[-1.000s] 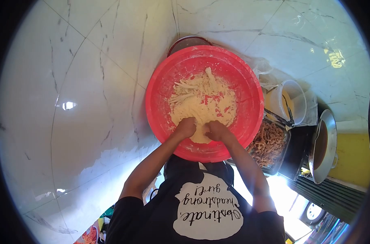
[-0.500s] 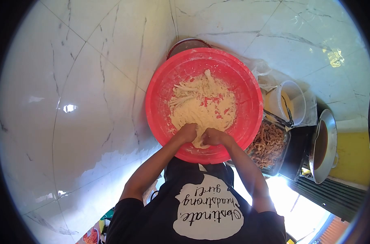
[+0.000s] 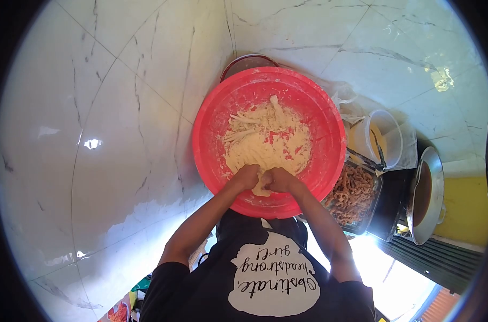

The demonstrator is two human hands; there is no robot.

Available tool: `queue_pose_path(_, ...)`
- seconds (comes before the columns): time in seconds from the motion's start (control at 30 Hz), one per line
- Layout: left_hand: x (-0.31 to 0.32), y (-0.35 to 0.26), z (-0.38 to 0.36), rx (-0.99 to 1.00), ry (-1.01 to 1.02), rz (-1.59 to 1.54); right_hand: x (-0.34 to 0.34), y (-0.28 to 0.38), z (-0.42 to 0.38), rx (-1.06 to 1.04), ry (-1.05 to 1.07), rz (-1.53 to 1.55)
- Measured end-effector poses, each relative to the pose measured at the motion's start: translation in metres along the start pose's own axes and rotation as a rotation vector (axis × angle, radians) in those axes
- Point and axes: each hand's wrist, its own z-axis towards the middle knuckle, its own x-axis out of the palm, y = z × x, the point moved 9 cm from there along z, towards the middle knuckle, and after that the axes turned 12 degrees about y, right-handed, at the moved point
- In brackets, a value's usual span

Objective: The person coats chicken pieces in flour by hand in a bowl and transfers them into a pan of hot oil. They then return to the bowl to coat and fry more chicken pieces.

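A wide red basin (image 3: 201, 134) holds a spread of pale flour (image 3: 265, 150). Flour-coated strips (image 3: 241, 126) lie at its left side, and another coated piece (image 3: 276, 104) leans near the back. My left hand (image 3: 248, 176) is curled closed at the near edge of the flour. Close beside it, my right hand (image 3: 278, 180) is also closed, knuckles up and fingers turned inward. Whatever the two hands pinch is hidden by the fingers and the flour.
Right of the basin is a glass tray of brown fried strips (image 3: 354, 196) with dark tongs (image 3: 370, 160) by it. Behind stands a clear plastic tub (image 3: 391, 138). Farther right is a metal pan (image 3: 431, 214) of brownish liquid. Tiled walls (image 3: 126, 118) enclose the corner.
My right hand has shifted slightly left, closer to my left hand. The flour and coated strips look much the same; the view has tilted a little.
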Motion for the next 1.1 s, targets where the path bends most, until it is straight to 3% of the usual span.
queue_pose_path(0.07, -0.001, 0.000, 0.001, -0.015, 0.007, 0.014, -0.007, 0.001, -0.007, 0.014, -0.128, -0.078)
queue_pose_path(0.13, -0.003, -0.002, 0.000, -0.029, 0.015, 0.032, 0.009, -0.004, -0.002, 0.005, 0.029, -0.023)
queue_pose_path(0.27, 0.000, 0.002, 0.001, -0.014, 0.021, -0.028, 0.015, -0.007, 0.003, 0.010, 0.129, 0.028)
queue_pose_path(0.37, 0.000, 0.000, 0.002, 0.080, -0.009, -0.109, 0.004, -0.008, -0.001, -0.032, 0.075, 0.058)
queue_pose_path(0.4, -0.003, -0.005, 0.001, 0.147, -0.027, -0.165, -0.004, -0.009, -0.001, -0.065, 0.010, 0.197)
queue_pose_path(0.43, -0.004, -0.006, 0.002, 0.147, -0.025, -0.165, -0.012, -0.011, 0.000, -0.098, -0.055, 0.336)
queue_pose_path(0.5, 0.006, -0.011, 0.005, 0.106, 0.152, -0.132, -0.024, -0.012, -0.005, -0.097, -0.154, 0.321)
queue_pose_path(0.63, -0.001, -0.023, -0.002, 0.052, 0.177, -0.126, -0.041, -0.016, -0.010, -0.139, -0.311, 0.382)
queue_pose_path(0.8, -0.016, -0.011, -0.003, -0.034, -0.003, -0.174, -0.042, -0.017, -0.008, -0.170, -0.304, 0.454)
queue_pose_path(0.9, -0.023, -0.007, -0.001, 0.021, -0.132, -0.127, -0.038, -0.018, -0.004, -0.206, -0.319, 0.479)
queue_pose_path(1.03, -0.025, -0.005, 0.001, -0.016, -0.088, -0.197, -0.036, -0.016, -0.004, -0.199, -0.291, 0.530)
queue_pose_path(1.1, -0.025, -0.009, 0.002, 0.081, -0.089, -0.349, -0.045, -0.012, -0.013, -0.142, -0.324, 0.408)
